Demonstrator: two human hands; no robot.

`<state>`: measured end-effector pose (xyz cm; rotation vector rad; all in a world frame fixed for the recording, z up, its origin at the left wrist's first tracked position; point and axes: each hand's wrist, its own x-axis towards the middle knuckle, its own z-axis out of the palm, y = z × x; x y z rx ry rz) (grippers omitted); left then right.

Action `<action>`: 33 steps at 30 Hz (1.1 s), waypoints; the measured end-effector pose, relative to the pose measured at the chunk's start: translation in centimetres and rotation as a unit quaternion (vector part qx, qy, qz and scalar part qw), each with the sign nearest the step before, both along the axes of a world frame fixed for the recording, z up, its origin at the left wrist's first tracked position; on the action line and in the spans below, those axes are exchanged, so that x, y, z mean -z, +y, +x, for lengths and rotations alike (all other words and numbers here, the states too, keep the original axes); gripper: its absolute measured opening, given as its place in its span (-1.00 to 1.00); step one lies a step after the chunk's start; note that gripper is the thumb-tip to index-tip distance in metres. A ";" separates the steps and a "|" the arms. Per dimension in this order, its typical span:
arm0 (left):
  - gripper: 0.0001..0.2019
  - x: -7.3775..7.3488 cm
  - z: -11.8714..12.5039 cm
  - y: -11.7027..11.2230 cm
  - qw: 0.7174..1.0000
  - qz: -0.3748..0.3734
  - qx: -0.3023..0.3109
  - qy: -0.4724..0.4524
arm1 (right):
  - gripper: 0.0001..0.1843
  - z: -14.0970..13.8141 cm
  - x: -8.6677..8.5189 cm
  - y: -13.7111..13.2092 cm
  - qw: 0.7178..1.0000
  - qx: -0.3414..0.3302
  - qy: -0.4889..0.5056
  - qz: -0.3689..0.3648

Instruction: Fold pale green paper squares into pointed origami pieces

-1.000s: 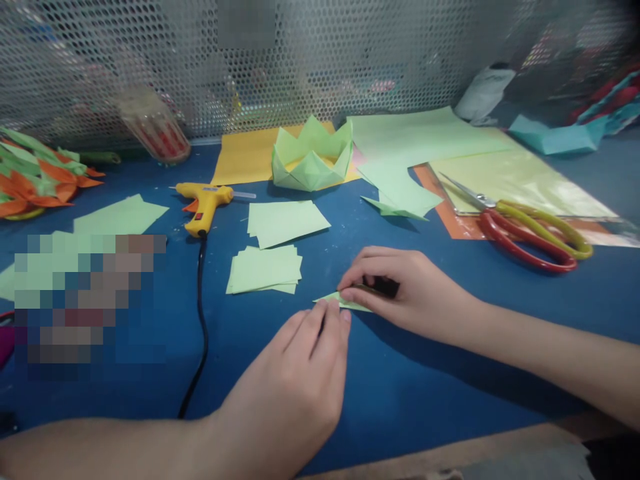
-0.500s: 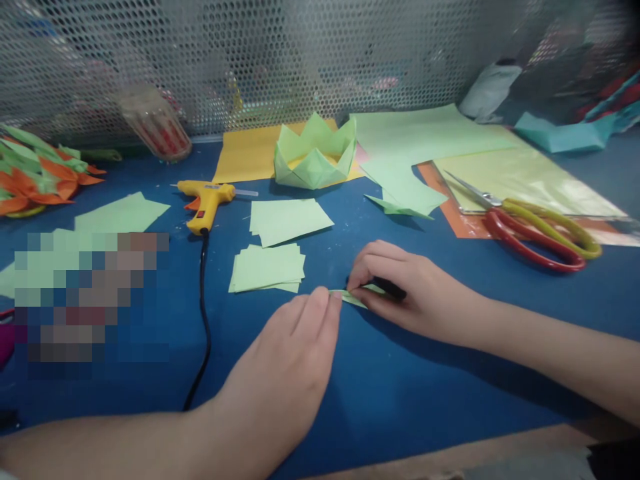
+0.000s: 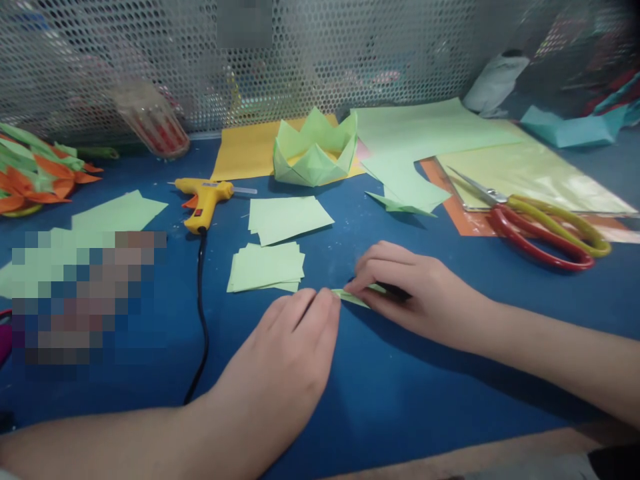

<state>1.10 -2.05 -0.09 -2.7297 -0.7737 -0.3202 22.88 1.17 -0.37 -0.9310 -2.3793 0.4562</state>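
Note:
A small folded piece of light green paper (image 3: 356, 298) lies low on the blue table between my hands. My left hand (image 3: 295, 353) is closed, its fingertips pinching the paper's left end. From the other side my right hand (image 3: 417, 287) pinches the same piece, thumb and fingers pressed together on it. Something dark shows under the curled right fingers; I cannot make out what it is. Just beyond the left hand rests a stack of green paper rectangles (image 3: 267, 267), with more green paper rectangles (image 3: 290, 219) behind it.
A yellow hot glue gun (image 3: 205, 200) lies left, its black cord (image 3: 204, 320) running forward. Farther back stands a green pointed paper crown shape (image 3: 314, 160) on yellow paper. Scissors (image 3: 545, 227) lie right, on packaged paper (image 3: 530, 173). A tilted jar (image 3: 153, 120) stands by the mesh panel.
The right fingertips have moved slightly left along the folded paper, closer to the left fingertips. The left fingers have shifted a little, with a gap opening between two of them. The view has shifted slightly.

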 end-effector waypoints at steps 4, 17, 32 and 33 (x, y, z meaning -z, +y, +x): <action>-0.57 -0.2 -0.1 0.0 1.000 -0.002 -0.003 -0.006 | -0.83 -0.1 -0.1 -0.3 1.000 -0.008 -0.011 0.025; -0.59 -0.6 0.1 0.3 1.000 0.016 0.019 -0.007 | -0.77 -0.4 -0.1 -0.8 0.999 0.031 0.003 0.026; -0.64 -1.0 -0.5 2.0 0.991 -0.108 0.067 -0.038 | -0.73 2.3 -1.6 1.2 0.975 -0.008 -0.007 -0.220; -0.65 -1.1 -0.5 2.3 0.989 -0.118 0.074 -0.045 | -0.73 2.5 -1.5 1.3 0.976 -0.009 -0.006 -0.218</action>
